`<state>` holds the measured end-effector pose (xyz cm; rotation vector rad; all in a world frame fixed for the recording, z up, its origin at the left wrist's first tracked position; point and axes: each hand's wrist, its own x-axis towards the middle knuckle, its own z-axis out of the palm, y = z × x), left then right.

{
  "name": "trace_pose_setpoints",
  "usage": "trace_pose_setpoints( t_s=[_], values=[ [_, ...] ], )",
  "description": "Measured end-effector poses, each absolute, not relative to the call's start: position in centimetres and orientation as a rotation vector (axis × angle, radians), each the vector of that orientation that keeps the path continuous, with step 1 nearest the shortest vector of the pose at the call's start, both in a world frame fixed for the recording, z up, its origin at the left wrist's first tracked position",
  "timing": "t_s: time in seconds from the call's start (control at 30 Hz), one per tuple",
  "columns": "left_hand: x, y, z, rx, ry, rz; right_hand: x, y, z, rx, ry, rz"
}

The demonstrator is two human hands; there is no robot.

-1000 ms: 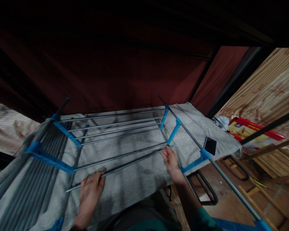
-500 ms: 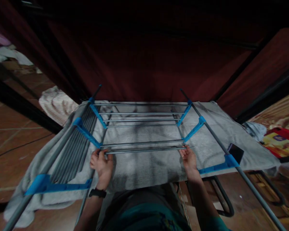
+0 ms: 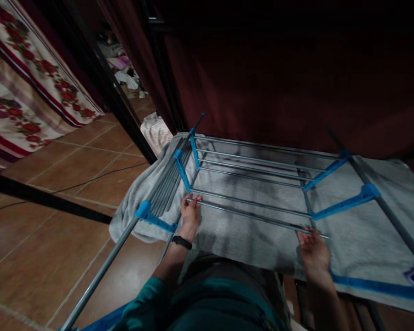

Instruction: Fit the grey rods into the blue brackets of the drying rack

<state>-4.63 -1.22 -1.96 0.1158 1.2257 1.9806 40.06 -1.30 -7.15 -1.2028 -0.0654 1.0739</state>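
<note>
The left hand (image 3: 190, 212) has fingers and thumb closed on one end of a loose rod (image 3: 251, 215); the right hand (image 3: 313, 250) has its grip closed on the same rod near the other end, whose tip pokes out past the fingers. The rod runs between the hands, roughly along the near edge of the grey blanket (image 3: 227, 239); whether it touches the cloth cannot be told. Just beyond it, one fitted crossbar (image 3: 251, 202) spans the drying rack (image 3: 182, 170), joining a blue bracket on either side. Four more bars cross between the farther pair of brackets, toward the blanket's far edge. A bundle of grey tubes (image 3: 167, 195) lies near the left edge, beside the rack's left upright. A black band (image 3: 182, 242) circles the left wrist. Behind the far edge hangs a dark red curtain (image 3: 262, 101); past the left edge stretches a tiled floor (image 3: 79, 202).
</note>
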Motion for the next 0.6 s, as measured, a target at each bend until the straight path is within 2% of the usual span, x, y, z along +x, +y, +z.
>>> trace_pose_setpoints(
  t_s=[0.6],
  values=[
    [-4.3,-1.6,-2.2,0.040,1.191,1.825,39.6,-2.4,-6.5,-1.174,-0.203,1.170]
  ],
)
